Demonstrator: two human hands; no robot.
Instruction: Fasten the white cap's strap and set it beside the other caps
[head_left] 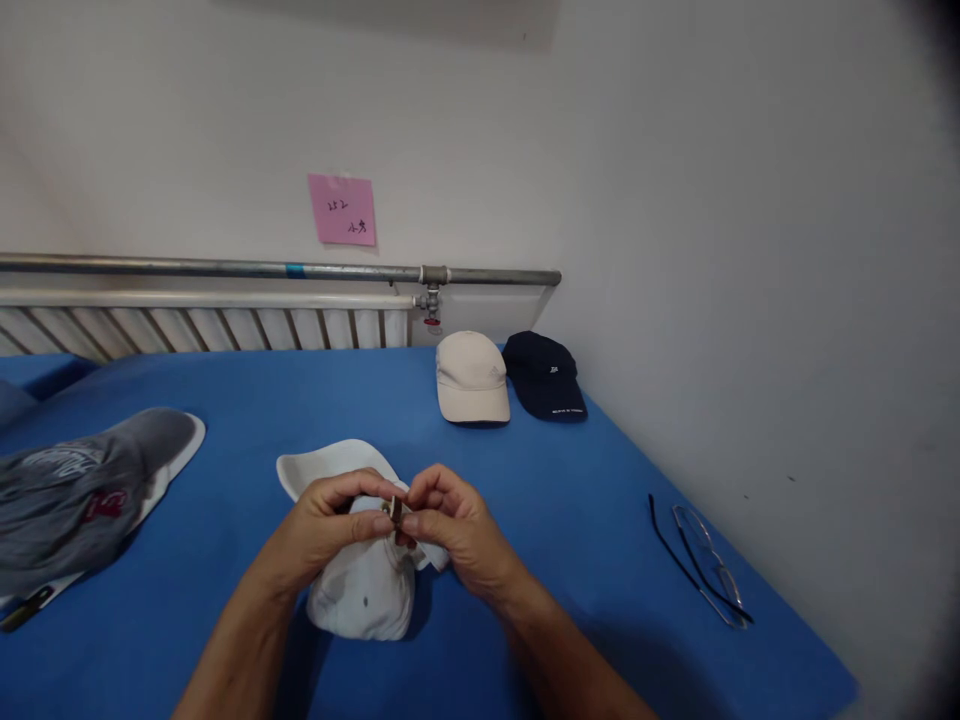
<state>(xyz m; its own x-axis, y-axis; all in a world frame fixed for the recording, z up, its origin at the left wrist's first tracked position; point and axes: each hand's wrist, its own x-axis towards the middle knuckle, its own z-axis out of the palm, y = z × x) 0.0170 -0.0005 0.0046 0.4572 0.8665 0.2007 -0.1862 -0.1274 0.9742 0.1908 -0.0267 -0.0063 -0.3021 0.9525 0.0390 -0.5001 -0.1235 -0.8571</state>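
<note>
Both hands point(394, 520) on white cap point(360, 590), brim away.

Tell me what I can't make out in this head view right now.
- Small metal buckle on the white cap: pinched between left hand and right hand, fingers cover most of it.
- Pink note: writing too small to read.
- Grey garment: cut off by the left edge.
- Navy cap: logo too small.
- Eyeglasses: thin, far lens blurred.
</note>
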